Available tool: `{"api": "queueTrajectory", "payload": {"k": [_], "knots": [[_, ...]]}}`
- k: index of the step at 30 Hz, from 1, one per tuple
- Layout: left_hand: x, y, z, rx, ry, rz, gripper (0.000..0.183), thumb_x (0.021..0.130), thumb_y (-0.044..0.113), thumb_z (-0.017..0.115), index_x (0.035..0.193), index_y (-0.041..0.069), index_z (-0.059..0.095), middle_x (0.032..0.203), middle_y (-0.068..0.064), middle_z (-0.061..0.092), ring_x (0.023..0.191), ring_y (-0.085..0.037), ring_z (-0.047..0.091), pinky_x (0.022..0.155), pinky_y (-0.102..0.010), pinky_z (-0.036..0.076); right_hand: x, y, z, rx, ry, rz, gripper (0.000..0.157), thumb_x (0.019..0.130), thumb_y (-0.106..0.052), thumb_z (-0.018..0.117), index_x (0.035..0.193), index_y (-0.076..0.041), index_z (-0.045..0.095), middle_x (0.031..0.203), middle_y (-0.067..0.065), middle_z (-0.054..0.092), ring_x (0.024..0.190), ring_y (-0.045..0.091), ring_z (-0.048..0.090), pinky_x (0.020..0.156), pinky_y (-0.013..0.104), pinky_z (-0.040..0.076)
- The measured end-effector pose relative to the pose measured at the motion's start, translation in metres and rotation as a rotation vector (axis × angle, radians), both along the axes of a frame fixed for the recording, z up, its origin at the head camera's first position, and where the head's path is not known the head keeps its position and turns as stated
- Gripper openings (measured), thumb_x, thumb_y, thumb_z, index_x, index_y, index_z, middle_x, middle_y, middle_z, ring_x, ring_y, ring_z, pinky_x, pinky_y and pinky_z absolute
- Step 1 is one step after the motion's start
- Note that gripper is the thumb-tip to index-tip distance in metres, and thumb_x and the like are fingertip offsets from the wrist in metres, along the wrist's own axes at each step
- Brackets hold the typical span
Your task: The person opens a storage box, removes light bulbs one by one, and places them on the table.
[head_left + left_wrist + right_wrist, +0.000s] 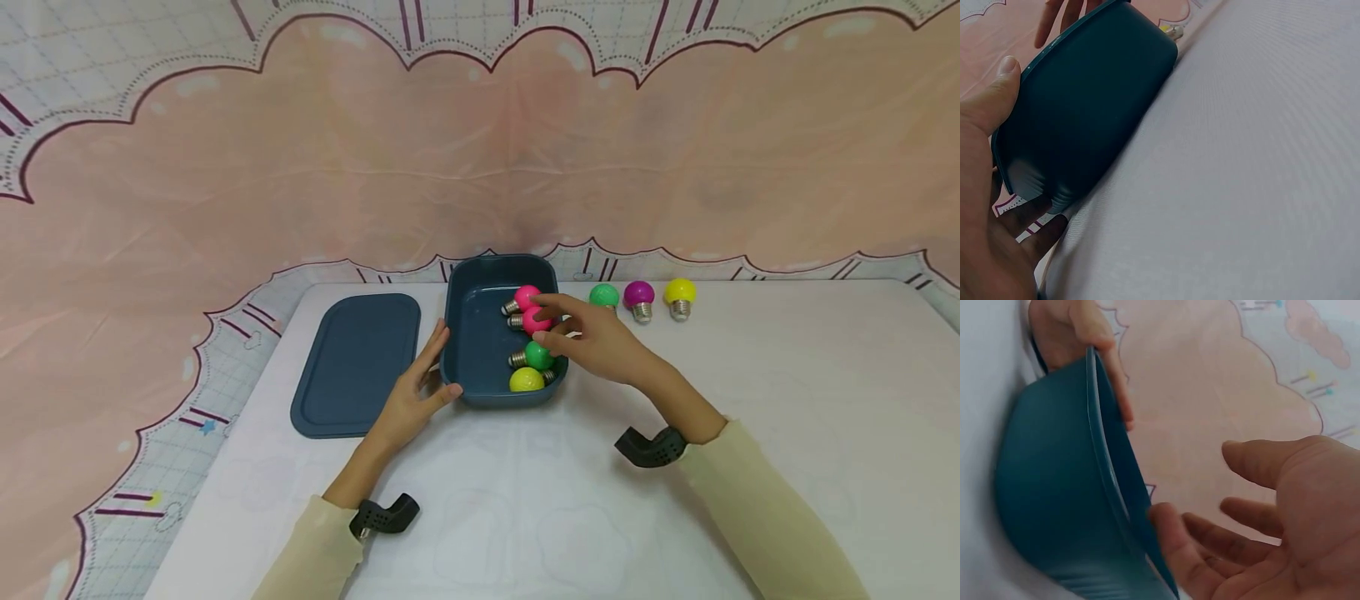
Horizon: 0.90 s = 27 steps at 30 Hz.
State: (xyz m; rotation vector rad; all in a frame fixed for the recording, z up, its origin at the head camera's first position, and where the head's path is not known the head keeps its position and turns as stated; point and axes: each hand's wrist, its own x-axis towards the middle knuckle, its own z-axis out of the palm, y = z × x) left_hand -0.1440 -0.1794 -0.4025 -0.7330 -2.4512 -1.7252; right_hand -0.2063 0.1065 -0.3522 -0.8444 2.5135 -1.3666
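Plainly, a deep dark blue box with rounded corners [476, 346] stands on the white-covered table [480, 508], with four bulbs lying inside along its right-hand side. Two glossy pink round bulbs, one [527, 296] just beyond the other [536, 322], point their silver screw bases to the left. Nearer the front lie a glossy green round bulb [537, 356], its base also to the left, and a glossy yellow round bulb [527, 381] with its base to the right.

The left hand [408, 402] rests against the box's left side and near left corner, thumb spread apart from the fairly straight fingers. The right hand [596, 340] hangs over the right rim, fingers apart and loosely bent, with nothing between them; whether they touch the nearer pink bulb, I cannot tell.

Right of the box, near the table's far edge, three more bulbs form a row: a second green one [603, 295], partly hidden by the right hand, a purple one [639, 293] and a second yellow one [680, 291]. Left of the box lies a flat dark blue lid [356, 367].
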Motion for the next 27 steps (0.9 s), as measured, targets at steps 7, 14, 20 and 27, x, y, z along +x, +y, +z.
{"api": "queueTrajectory", "payload": {"k": [7, 14, 20, 27], "knots": [[0.000, 0.000, 0.001, 0.001, -0.005, -0.002, 0.074, 0.091, -0.002, 0.062, 0.151, -0.002, 0.019, 0.158, -0.016, 0.006, 0.141, -0.035, 0.020, 0.105, -0.057, 0.028, 0.005, -0.009, 0.001, 0.085, 0.028, 0.071, 0.051, 0.092, -0.022, 0.066, 0.138, -0.008, 0.049, 0.112, 0.011, 0.064, 0.084, 0.016, 0.066, 0.070, 0.030, 0.054], [0.001, -0.001, 0.003, 0.001, -0.005, -0.002, 0.074, 0.090, -0.003, 0.062, 0.150, -0.003, 0.019, 0.158, -0.018, 0.006, 0.139, -0.039, 0.023, 0.105, -0.058, 0.029, 0.004, -0.018, 0.005, 0.151, 0.009, 0.148, 0.054, 0.092, -0.023, 0.066, 0.142, -0.013, 0.046, 0.120, 0.014, 0.062, 0.084, 0.017, 0.065, 0.071, 0.028, 0.054], [0.001, -0.001, 0.003, -0.001, -0.006, -0.003, 0.074, 0.091, -0.001, 0.062, 0.151, 0.000, 0.019, 0.158, -0.016, 0.006, 0.139, -0.040, 0.022, 0.105, -0.058, 0.028, 0.003, -0.028, 0.007, 0.200, -0.056, 0.200, 0.057, 0.095, -0.031, 0.061, 0.145, -0.013, 0.041, 0.125, 0.014, 0.059, 0.085, 0.016, 0.066, 0.074, 0.029, 0.055], [0.001, -0.001, 0.002, 0.004, -0.010, -0.012, 0.074, 0.092, 0.001, 0.062, 0.152, 0.002, 0.018, 0.158, -0.016, 0.005, 0.138, -0.043, 0.023, 0.106, -0.058, 0.028, 0.005, -0.036, 0.006, 0.215, -0.123, 0.202, 0.056, 0.098, -0.033, 0.056, 0.147, -0.013, 0.038, 0.134, 0.015, 0.053, 0.084, 0.017, 0.067, 0.076, 0.031, 0.055]]}}
